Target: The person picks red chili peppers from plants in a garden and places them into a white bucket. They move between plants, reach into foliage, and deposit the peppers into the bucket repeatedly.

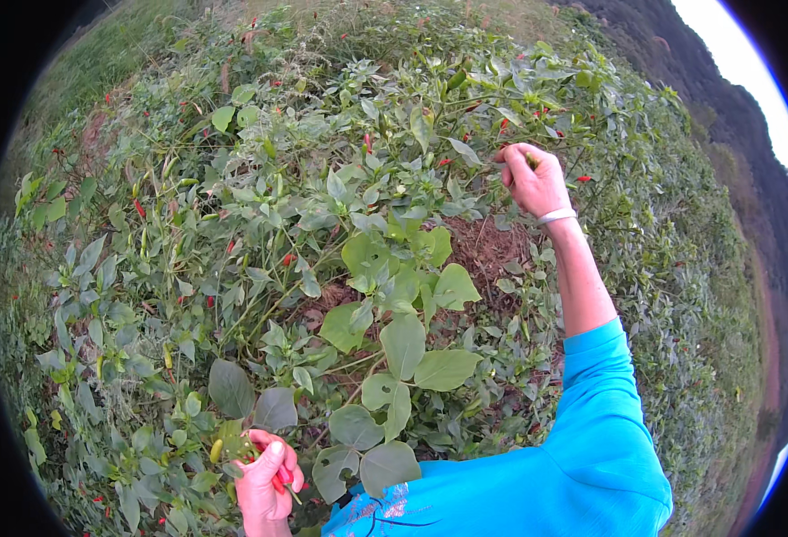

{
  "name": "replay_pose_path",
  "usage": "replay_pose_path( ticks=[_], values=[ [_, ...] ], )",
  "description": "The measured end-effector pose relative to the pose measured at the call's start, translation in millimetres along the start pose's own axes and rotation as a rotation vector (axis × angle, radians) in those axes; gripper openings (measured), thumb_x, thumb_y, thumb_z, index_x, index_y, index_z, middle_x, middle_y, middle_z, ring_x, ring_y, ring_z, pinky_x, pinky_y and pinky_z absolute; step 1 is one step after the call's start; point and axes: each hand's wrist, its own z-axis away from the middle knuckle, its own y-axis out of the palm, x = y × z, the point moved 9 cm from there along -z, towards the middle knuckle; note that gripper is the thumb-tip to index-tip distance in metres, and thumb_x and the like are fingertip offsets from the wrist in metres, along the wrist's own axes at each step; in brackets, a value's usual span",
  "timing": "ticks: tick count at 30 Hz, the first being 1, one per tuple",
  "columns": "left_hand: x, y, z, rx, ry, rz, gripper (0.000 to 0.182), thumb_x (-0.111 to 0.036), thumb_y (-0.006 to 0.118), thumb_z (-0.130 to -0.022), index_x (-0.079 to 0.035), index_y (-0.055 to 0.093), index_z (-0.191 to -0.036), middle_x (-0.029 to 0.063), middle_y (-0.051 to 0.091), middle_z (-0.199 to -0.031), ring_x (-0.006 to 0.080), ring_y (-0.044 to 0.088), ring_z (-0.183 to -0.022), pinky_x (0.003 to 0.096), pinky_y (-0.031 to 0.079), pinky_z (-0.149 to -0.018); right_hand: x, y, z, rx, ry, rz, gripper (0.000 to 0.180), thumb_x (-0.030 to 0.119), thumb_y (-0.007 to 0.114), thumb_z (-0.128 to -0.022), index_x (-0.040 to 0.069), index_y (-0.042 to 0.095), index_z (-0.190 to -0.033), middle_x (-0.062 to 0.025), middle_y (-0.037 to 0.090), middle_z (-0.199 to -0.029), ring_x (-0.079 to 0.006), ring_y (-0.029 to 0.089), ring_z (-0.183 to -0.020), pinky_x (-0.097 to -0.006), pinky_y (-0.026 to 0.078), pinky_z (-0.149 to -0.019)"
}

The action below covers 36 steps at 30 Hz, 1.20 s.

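Observation:
My left hand (268,480), low in the view, is closed around a few red chili peppers (284,475), with a green stem sticking out below. A yellow-green chili pepper (216,450) is just beside its fingers. Higher up on the right, my right hand (536,180) reaches into the chili plants (461,101) with its fingers curled together. A small greenish chili pepper (532,161) shows between those fingers, mostly hidden by them. A red chili pepper (444,162) hangs to the left of this hand, and another red pepper (583,178) is to its right.
Broad-leaved stems (404,346) rise among the chili plants between my hands. Reddish-brown soil with dry litter (488,252) shows through a gap. Grass (99,74) grows at the upper left. A dark wooded hillside (716,101) lies beyond the field on the right.

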Motion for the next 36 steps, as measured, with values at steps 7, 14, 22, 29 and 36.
replay_pose_path(
  ticks=[7, 14, 22, 29, 36],
  values=[
    [6, 19, -11, 0.044, -0.043, -0.155, 0.018, -0.004, 0.059, -0.074, -0.008, 0.044, -0.083, 0.0064, 0.048, -0.064, 0.0146, 0.046, -0.048, 0.0252, 0.037, -0.028, -19, -129, -123, -0.483, 0.027, -0.446, 0.02, 0.015, 0.046, -0.084, -0.001, 0.057, -0.085, -0.0099, 0.063, -0.08, -0.0113, 0.052, -0.046, -0.0205, 0.034, -0.033],
    [14, 13, -19, -0.014, -0.04, -0.193, 0.019, -0.005, 0.062, -0.073, -0.009, 0.045, -0.082, 0.006, 0.049, -0.062, 0.015, 0.047, -0.048, 0.0253, 0.037, -0.028, -108, -126, -155, -0.171, 0.108, 1.099, 0.026, 0.024, 0.054, -0.074, 0.021, 0.06, -0.098, -0.0134, 0.057, -0.102, -0.029, 0.055, -0.095, -0.0378, 0.044, -0.079],
    [19, 19, -24, -0.024, -0.058, -0.194, 0.019, -0.006, 0.061, -0.073, -0.007, 0.043, -0.08, 0.0062, 0.047, -0.058, 0.0155, 0.046, -0.046, 0.0257, 0.037, -0.028, -157, -58, -143, 0.222, 0.25, 1.463, 0.029, 0.025, 0.037, -0.082, 0.014, 0.061, -0.095, -0.0104, 0.059, -0.099, -0.0264, 0.057, -0.091, -0.038, 0.045, -0.076],
    [20, 18, -25, 0.071, -0.175, -0.111, 0.015, -0.006, 0.061, -0.076, -0.004, 0.047, -0.079, 0.0032, 0.048, -0.057, 0.0086, 0.044, -0.042, 0.0227, 0.037, -0.033, -227, -110, -145, 0.079, 0.006, 1.14, 0.029, 0.027, 0.052, -0.076, 0.002, 0.054, -0.09, -0.0165, 0.061, -0.087, -0.034, 0.058, -0.078, -0.0388, 0.045, -0.066],
    [15, -8, 6, 0.029, -0.121, -0.062, 0.016, -0.01, 0.06, -0.077, -0.005, 0.045, -0.081, -0.001, 0.043, -0.057, 0.0039, 0.04, -0.04, 0.02, 0.036, -0.034, -260, -87, -156, 0.113, 0.462, 0.199, 0.029, 0.035, 0.05, -0.079, 0.007, 0.059, -0.08, -0.0046, 0.052, -0.056, -0.0148, 0.047, -0.043, -0.0291, 0.034, -0.036]
  ],
)
